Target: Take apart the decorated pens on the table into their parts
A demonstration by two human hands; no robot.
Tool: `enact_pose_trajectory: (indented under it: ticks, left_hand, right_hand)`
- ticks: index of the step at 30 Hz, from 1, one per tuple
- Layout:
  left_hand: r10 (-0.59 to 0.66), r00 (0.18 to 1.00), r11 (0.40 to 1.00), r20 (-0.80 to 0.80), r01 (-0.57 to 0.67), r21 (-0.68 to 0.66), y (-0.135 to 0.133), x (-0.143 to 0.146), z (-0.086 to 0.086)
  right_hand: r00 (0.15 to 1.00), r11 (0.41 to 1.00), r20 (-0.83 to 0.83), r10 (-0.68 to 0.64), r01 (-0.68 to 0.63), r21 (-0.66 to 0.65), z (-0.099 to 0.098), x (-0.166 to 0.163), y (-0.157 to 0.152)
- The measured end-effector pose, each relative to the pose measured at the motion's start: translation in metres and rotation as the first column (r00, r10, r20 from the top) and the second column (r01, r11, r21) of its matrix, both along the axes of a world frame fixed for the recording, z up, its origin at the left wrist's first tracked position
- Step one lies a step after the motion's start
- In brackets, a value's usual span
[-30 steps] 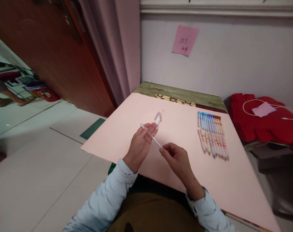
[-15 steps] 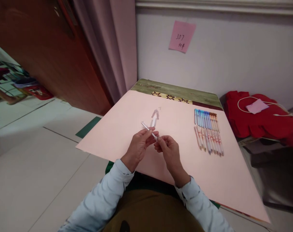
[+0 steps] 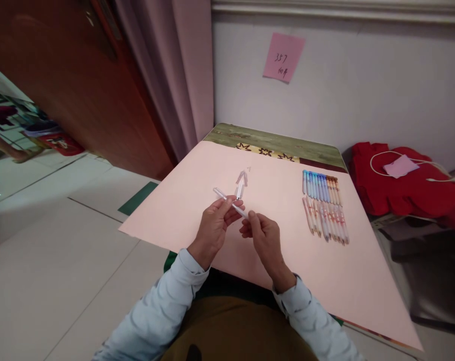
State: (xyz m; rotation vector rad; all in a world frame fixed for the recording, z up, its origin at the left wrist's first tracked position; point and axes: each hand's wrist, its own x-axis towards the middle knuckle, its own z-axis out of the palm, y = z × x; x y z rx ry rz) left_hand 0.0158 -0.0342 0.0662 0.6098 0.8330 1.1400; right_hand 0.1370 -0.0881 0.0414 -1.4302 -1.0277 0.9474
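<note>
Above the near part of the pink-covered table (image 3: 182, 190), both my hands are on one slim whitish pen (image 3: 220, 193). My left hand (image 3: 214, 225) pinches it along its middle between thumb and fingers. At the pen's lower right end, the fingertips of my right hand (image 3: 264, 235) are closed on it and hide its tip. Just beyond my left fingers, a clear and white pen-like piece (image 3: 240, 186) lies on a greyish arrow-shaped mark. To the right, several pens (image 3: 320, 186) with blue and brown ends lie in a row, above another row of pale pens (image 3: 327, 220).
A red cloth (image 3: 381, 188) with a white cord and pink card lies right of the table. A pink note (image 3: 283, 57) is stuck on the wall. The brown door (image 3: 80, 75) and curtain (image 3: 163, 65) stand at left. Another person's foot (image 3: 22, 155) shows at far left.
The pen has slid a little to the upper left through my left hand, so more of it sticks out there. My right hand has shifted slightly right at its other end.
</note>
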Motion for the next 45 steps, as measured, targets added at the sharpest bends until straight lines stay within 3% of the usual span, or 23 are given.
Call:
enact_pose_trajectory:
  ticks: [2,7,13,18,24,30,35,41,45]
  left_hand:
    - [0.022,1.000,1.000,-0.004,-0.022,0.002,0.000,0.000,0.002]
    - [0.045,0.999,0.999,-0.014,-0.044,0.029,0.001,0.001,0.002]
    - [0.036,0.999,0.999,-0.011,-0.036,0.032,-0.003,0.000,0.001]
    - [0.058,0.998,0.998,-0.024,-0.057,0.026,-0.006,-0.001,0.003]
    - [0.007,1.000,0.998,-0.021,-0.006,0.063,-0.007,-0.002,0.004]
    - [0.041,0.996,0.997,-0.077,-0.036,0.063,-0.005,-0.004,0.010]
    - [-0.005,0.995,0.997,-0.100,0.013,0.078,-0.006,-0.003,0.011]
    - [-0.008,0.993,0.995,-0.122,0.020,0.098,-0.008,0.003,0.006]
    - [-0.083,0.988,0.991,-0.133,0.097,0.097,-0.007,0.008,0.006]
  right_hand:
    - [1.000,1.000,0.018,0.017,-0.017,-0.006,0.001,0.000,0.001]
    - [0.998,0.991,0.055,-0.044,0.036,0.128,0.003,-0.002,0.001]
    - [0.993,0.999,-0.115,0.034,-0.035,-0.006,0.000,-0.004,-0.001]
    - [0.998,0.997,-0.070,-0.003,0.008,0.082,-0.001,-0.005,-0.002]
    - [0.987,0.997,-0.151,0.060,-0.065,-0.032,0.004,-0.004,-0.005]
    - [0.995,0.994,-0.099,-0.018,0.029,0.105,0.005,-0.005,-0.003]
    - [0.979,0.998,-0.192,0.063,-0.064,-0.002,0.007,-0.006,-0.005]
    - [0.990,0.996,-0.141,-0.011,0.024,0.089,0.007,-0.004,-0.007]
    - [0.956,0.999,-0.288,0.049,-0.052,-0.005,0.009,0.001,-0.008]
